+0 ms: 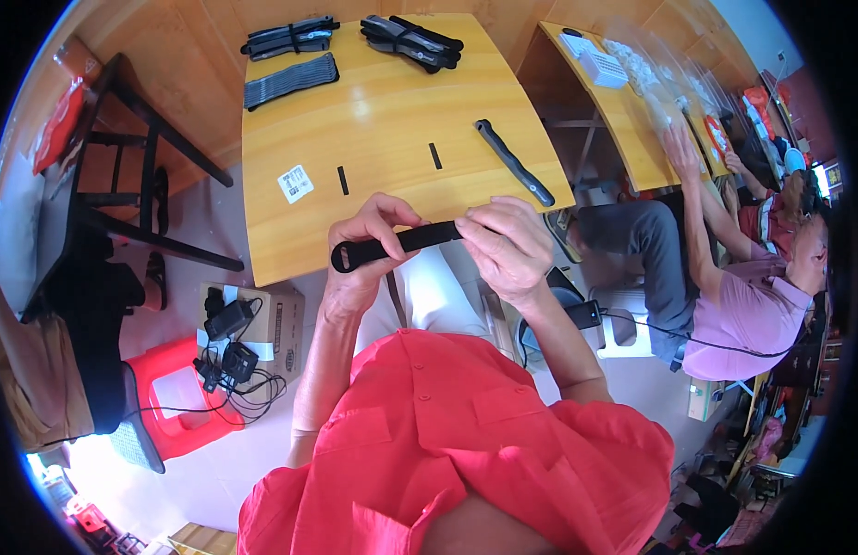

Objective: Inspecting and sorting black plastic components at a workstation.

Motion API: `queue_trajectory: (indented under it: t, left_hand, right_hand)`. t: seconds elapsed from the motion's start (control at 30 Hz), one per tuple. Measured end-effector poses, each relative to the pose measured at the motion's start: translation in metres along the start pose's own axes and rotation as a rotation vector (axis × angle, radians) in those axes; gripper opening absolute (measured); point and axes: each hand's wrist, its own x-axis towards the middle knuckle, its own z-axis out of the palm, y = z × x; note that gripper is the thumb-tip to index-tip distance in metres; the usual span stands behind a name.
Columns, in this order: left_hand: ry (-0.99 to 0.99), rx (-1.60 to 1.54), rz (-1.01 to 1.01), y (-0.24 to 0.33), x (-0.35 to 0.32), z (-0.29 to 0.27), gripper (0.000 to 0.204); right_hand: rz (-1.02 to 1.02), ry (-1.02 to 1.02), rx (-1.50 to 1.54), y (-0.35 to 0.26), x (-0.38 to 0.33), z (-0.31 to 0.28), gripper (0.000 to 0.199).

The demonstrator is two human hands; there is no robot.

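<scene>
Above the near edge of the wooden table point(392, 120), I hold a black strap point(366, 254) between my two hands. A slot shows in its rounded left end. My left hand point(366, 242) is closed around the strap a little way in from that end. The fingers and thumb of my right hand point(510, 248) pinch the other end, which they partly hide. A single dark grey strap point(514, 162) lies at the table's right side. Two short black strips point(343, 180) and a white printed label point(295, 183) are on the tabletop in front of me.
At the table's far edge lie a tied strap bundle point(290, 39), a row of grey straps point(292, 80) and another bundle point(412, 43). A black chair frame point(152, 148), red stool point(175, 393) and carton point(281, 338) with cables stand left. Co-workers sit right, beside another table point(623, 129).
</scene>
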Motion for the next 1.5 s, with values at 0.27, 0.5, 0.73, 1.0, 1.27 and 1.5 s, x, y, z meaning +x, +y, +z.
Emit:
queue_trajectory:
  t: [0.27, 0.5, 0.73, 1.0, 1.27, 1.5]
  left_hand:
    - [-0.014, 0.014, 0.019, 0.002, -0.002, 0.0, 0.021]
    - [0.156, 0.028, -0.076, 0.005, -0.003, -0.009, 0.01]
    - [0.487, 0.212, -0.288, -0.006, -0.005, -0.035, 0.021]
    - [0.697, 0.894, -0.018, -0.021, -0.024, -0.123, 0.027]
    - [0.703, 1.307, 0.006, -0.044, -0.011, -0.128, 0.01]
    - [0.726, 1.361, -0.021, -0.043, -0.007, -0.124, 0.007]
  right_hand:
    - [-0.078, 0.037, -0.043, -0.005, 0.005, -0.006, 0.016]
    - [0.473, -0.319, 0.208, -0.003, 0.007, -0.006, 0.015]
    - [1.264, -0.563, 0.731, 0.029, -0.009, -0.007, 0.012]
    - [1.281, -0.148, 0.721, 0.119, -0.019, -0.014, 0.012]
    - [1.25, 0.041, 0.558, 0.265, -0.005, 0.034, 0.008]
    - [1.221, -0.047, 0.413, 0.397, 0.034, 0.124, 0.005]
